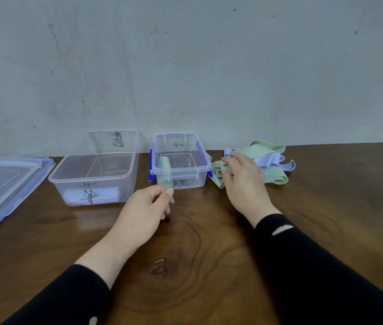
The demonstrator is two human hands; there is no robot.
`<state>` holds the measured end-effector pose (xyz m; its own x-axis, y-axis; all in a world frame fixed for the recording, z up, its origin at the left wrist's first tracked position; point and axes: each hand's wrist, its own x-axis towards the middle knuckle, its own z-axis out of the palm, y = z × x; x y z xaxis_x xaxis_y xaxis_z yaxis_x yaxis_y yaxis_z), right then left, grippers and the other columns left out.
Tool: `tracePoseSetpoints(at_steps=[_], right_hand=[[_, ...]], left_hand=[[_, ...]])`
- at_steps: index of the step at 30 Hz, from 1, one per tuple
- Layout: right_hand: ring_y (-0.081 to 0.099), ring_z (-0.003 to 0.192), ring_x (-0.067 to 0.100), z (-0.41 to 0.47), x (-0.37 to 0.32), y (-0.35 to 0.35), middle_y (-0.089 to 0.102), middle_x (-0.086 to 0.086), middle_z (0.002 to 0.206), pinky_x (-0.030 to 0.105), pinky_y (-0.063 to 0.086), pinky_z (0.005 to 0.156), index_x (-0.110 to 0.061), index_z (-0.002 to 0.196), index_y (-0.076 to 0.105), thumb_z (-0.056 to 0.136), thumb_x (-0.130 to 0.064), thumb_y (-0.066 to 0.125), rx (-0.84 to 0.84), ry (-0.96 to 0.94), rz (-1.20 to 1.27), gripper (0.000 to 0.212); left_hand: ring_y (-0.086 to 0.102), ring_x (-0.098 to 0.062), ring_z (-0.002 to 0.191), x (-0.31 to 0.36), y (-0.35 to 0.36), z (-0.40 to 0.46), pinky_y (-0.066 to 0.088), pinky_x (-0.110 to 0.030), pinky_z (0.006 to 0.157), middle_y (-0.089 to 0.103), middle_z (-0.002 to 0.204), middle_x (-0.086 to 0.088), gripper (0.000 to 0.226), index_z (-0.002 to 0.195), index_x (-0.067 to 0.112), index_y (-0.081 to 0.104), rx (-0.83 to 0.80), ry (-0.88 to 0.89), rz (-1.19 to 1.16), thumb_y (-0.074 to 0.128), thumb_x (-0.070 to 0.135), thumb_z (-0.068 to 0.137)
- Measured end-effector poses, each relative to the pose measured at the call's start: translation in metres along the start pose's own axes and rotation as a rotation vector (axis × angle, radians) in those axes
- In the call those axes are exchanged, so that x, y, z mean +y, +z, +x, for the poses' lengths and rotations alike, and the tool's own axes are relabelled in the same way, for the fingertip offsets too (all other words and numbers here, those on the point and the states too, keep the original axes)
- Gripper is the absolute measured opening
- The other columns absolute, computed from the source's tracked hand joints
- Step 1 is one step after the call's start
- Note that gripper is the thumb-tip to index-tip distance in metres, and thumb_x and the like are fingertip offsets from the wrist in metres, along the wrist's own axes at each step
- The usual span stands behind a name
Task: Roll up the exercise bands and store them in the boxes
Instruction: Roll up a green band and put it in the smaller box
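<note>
A small clear box [201, 178] with blue clips stands at the back of the table, and a rolled green band [164, 166] lies in its left end. My left hand [147, 206] hovers just in front of this box, fingers curled, thumb against the forefinger, holding nothing. To the left, a larger clear box [68, 174] contains a pale rolled band [106, 195]. Right of the small box lies a loose pile of green and lilac bands [271, 158]. My right hand [242, 178] rests on the pile's left side with its fingers stretched out over a green band.
Two clear lids with blue rims [5, 188] lie stacked at the far left of the wooden table [209, 254]. A grey wall [185, 66] rises directly behind the boxes. Both boxes carry handwritten marks.
</note>
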<state>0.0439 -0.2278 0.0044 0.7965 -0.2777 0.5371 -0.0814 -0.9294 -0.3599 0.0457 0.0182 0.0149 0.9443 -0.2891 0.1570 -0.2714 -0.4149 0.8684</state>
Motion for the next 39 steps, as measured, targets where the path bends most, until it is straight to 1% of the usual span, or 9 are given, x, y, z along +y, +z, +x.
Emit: tracePoseSetpoints(at_steps=[6, 10, 15, 21, 25, 30, 34, 36, 39], right_hand=[[0.030, 0.142, 0.014, 0.010, 0.010, 0.011, 0.045, -0.008, 0.149, 0.055, 0.008, 0.119, -0.030, 0.117, 0.066, 0.104, -0.041, 0.029, -0.231, 0.012, -0.036, 0.041], [0.047, 0.126, 0.014, 0.011, 0.011, 0.013, 0.059, -0.012, 0.117, 0.058, 0.013, 0.117, -0.027, 0.095, 0.062, 0.104, -0.041, 0.026, -0.200, 0.035, -0.005, 0.039], [0.053, 0.121, 0.018, 0.012, 0.011, -0.003, 0.061, -0.002, 0.125, 0.055, 0.028, 0.113, -0.015, 0.123, 0.063, 0.101, -0.025, 0.049, 0.159, -0.054, 0.012, 0.028], [0.052, 0.093, 0.009, -0.012, -0.001, -0.037, 0.069, 0.002, 0.097, 0.040, 0.049, 0.087, -0.009, 0.102, 0.067, 0.089, 0.004, 0.060, 0.446, -0.096, 0.250, 0.020], [0.059, 0.096, 0.018, -0.045, -0.017, -0.050, 0.068, 0.003, 0.100, 0.032, 0.048, 0.088, -0.007, 0.103, 0.070, 0.089, -0.003, 0.057, 0.357, -0.329, 0.208, 0.019], [0.062, 0.092, 0.017, -0.092, -0.047, -0.056, 0.068, -0.002, 0.104, 0.034, 0.054, 0.079, -0.014, 0.105, 0.070, 0.088, -0.008, 0.064, 0.065, -0.575, 0.127, 0.019], [0.062, 0.090, 0.013, -0.110, -0.068, -0.053, 0.066, -0.007, 0.106, 0.031, 0.054, 0.075, -0.019, 0.106, 0.066, 0.092, -0.012, 0.059, -0.079, -0.601, 0.188, 0.017], [0.062, 0.094, 0.010, -0.116, -0.077, -0.051, 0.065, -0.010, 0.107, 0.031, 0.054, 0.078, -0.021, 0.109, 0.066, 0.095, -0.016, 0.058, -0.143, -0.567, 0.224, 0.017], [0.060, 0.108, 0.002, -0.126, -0.091, -0.053, 0.064, -0.016, 0.118, 0.023, 0.051, 0.091, -0.027, 0.121, 0.062, 0.095, -0.025, 0.059, -0.230, -0.523, 0.267, 0.026]], left_hand=[[0.060, -0.011, 0.062, -0.001, 0.001, 0.001, 0.052, -0.034, 0.068, 0.066, 0.068, 0.002, 0.032, 0.074, 0.026, 0.067, 0.004, 0.003, 0.013, 0.049, 0.038, 0.097], [0.059, -0.010, 0.061, -0.001, 0.001, 0.001, 0.052, -0.035, 0.068, 0.066, 0.069, 0.001, 0.031, 0.075, 0.024, 0.067, 0.007, 0.010, 0.004, 0.049, 0.037, 0.098], [0.060, -0.008, 0.063, 0.000, 0.000, -0.001, 0.053, -0.033, 0.070, 0.067, 0.070, 0.003, 0.030, 0.077, 0.025, 0.068, 0.000, 0.019, 0.025, 0.049, 0.037, 0.098], [0.064, -0.005, 0.073, 0.002, -0.005, -0.010, 0.053, -0.030, 0.075, 0.068, 0.076, 0.009, 0.022, 0.084, 0.029, 0.066, -0.080, 0.058, 0.087, 0.050, 0.038, 0.097], [0.060, 0.001, 0.087, 0.006, -0.006, -0.021, 0.043, -0.018, 0.076, 0.065, 0.086, 0.019, 0.010, 0.102, 0.045, 0.061, -0.107, 0.166, 0.174, 0.055, 0.042, 0.094], [0.052, 0.008, 0.103, 0.011, -0.002, -0.040, 0.043, -0.015, 0.088, 0.058, 0.108, 0.028, 0.067, 0.141, 0.057, 0.027, -0.267, 0.358, 0.354, 0.065, 0.049, 0.086], [0.055, 0.000, 0.091, 0.006, -0.002, -0.050, 0.047, -0.025, 0.083, 0.059, 0.092, 0.018, 0.016, 0.103, 0.041, 0.061, -0.237, 0.495, 0.380, 0.061, 0.032, 0.090], [0.055, 0.000, 0.086, 0.000, -0.010, -0.053, 0.047, -0.025, 0.079, 0.058, 0.086, 0.017, 0.015, 0.088, 0.037, 0.063, -0.226, 0.472, 0.378, 0.060, 0.022, 0.091], [0.056, 0.004, 0.092, -0.011, -0.031, -0.061, 0.046, -0.020, 0.083, 0.062, 0.095, 0.020, 0.020, 0.100, 0.035, 0.071, -0.192, 0.470, 0.389, 0.061, 0.020, 0.093]])
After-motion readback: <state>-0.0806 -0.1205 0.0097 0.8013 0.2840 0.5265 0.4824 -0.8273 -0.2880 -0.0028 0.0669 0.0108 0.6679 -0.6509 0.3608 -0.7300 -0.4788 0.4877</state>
